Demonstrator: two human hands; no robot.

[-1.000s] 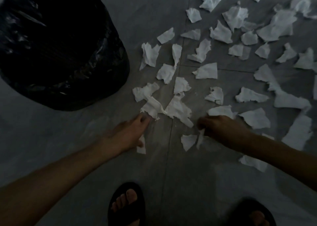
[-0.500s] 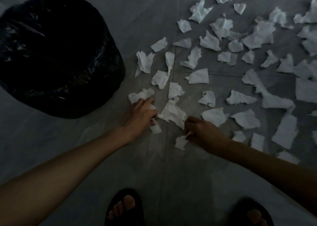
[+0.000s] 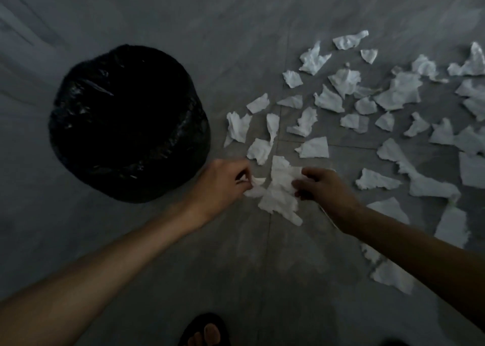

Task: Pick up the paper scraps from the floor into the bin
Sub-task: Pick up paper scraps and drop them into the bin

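A round bin lined with a black plastic bag (image 3: 128,122) stands on the grey tiled floor at the left. Several torn white paper scraps (image 3: 393,93) lie spread over the floor to its right. My left hand (image 3: 223,183) is closed on a small white scrap (image 3: 256,185) just right of the bin's base. My right hand (image 3: 325,188) pinches a larger crumpled clump of scraps (image 3: 280,190) that hangs between the two hands. Both hands are close together, slightly above the floor.
My sandalled left foot (image 3: 204,330) shows at the bottom edge. More scraps (image 3: 393,277) lie beside my right forearm. Tile joints (image 3: 270,240) cross the grey floor; bare floor lies left of and beyond the bin.
Both hands have closed on scraps and lifted them off the floor, coming nearer each other. The view has shifted, so the bin now sits lower and more central.
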